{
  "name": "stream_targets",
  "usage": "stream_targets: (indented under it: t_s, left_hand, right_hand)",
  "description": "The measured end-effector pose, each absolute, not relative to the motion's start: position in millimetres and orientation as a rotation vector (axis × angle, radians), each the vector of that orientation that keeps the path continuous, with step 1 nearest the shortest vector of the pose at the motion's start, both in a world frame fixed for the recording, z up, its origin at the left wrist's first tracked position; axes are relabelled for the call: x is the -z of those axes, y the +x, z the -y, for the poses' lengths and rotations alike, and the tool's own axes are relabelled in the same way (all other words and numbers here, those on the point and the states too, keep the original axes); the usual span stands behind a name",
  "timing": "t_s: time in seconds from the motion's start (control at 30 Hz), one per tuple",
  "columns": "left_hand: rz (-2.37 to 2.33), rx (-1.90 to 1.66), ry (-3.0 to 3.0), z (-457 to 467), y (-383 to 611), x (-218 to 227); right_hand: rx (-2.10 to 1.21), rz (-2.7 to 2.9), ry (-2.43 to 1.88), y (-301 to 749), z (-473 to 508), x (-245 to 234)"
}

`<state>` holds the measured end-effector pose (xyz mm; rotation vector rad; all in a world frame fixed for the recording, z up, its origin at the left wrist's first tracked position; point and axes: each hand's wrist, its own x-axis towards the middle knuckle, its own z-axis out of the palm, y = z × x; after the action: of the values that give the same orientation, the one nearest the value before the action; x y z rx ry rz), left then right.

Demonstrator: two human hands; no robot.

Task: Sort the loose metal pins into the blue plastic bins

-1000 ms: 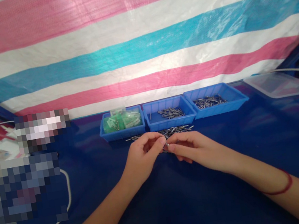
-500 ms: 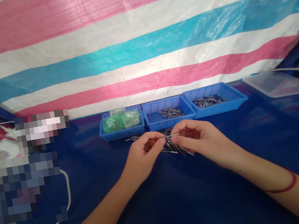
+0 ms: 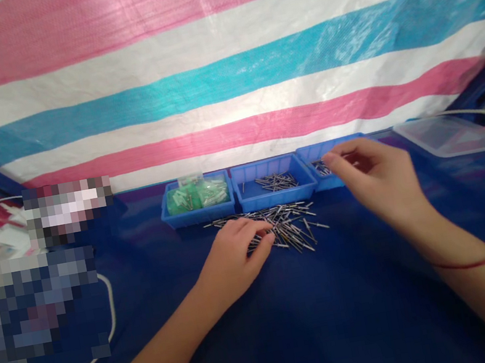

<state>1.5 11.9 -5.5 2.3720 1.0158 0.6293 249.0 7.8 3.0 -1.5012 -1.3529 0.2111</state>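
A loose pile of blind rivets (image 3: 291,229) lies on the dark blue table in front of the bins. My left hand (image 3: 236,251) rests at the pile's left side, thumb and index finger slightly apart over the rivets, with nothing visible between them. Raised over the right blue bin (image 3: 334,143), my right hand (image 3: 377,176) has its thumb and index finger brought together. Whatever those fingertips may hold is too small to make out. My right hand covers much of that bin and of the rivets (image 3: 320,166) inside it.
The middle blue bin (image 3: 241,175) contains more rivets, and the left blue bin (image 3: 174,220) has green and clear bags. A translucent lid (image 3: 454,134) lies at the right. White cable (image 3: 110,298) loops across the table's left side, near blurred-out items. A striped sheet (image 3: 225,84) hangs behind.
My right hand has moved away from my left, up and right to the right bin. A rivet held between both hands is no longer visible there. My left hand's thumb and index finger have parted slightly.
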Motion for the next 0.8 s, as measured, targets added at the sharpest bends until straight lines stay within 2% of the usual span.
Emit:
stream_targets:
  t_s: [0.1, 0.2, 0.6, 0.8]
  left_hand:
    - [-1.053, -0.515, 2.606, -13.7, -1.1, 13.4]
    - [-1.074, -0.410, 2.697, -13.9, -1.0, 19.6]
    - [-1.155, -0.336, 2.885, -16.4, 5.5, 27.3]
    - [-1.041, -0.296, 2.900, -20.5, 1.2, 21.4]
  right_hand:
    - [0.124, 1.428, -1.658, 282.5, -18.9, 2.5]
    - [0.220, 1.500, -1.773, 299.1, -27.0, 8.8]
    - [0.089, 1.832, -1.516, 241.5, -14.3, 11.6]
    - [0.031, 1.903, -1.473, 232.6, -9.3, 12.7]
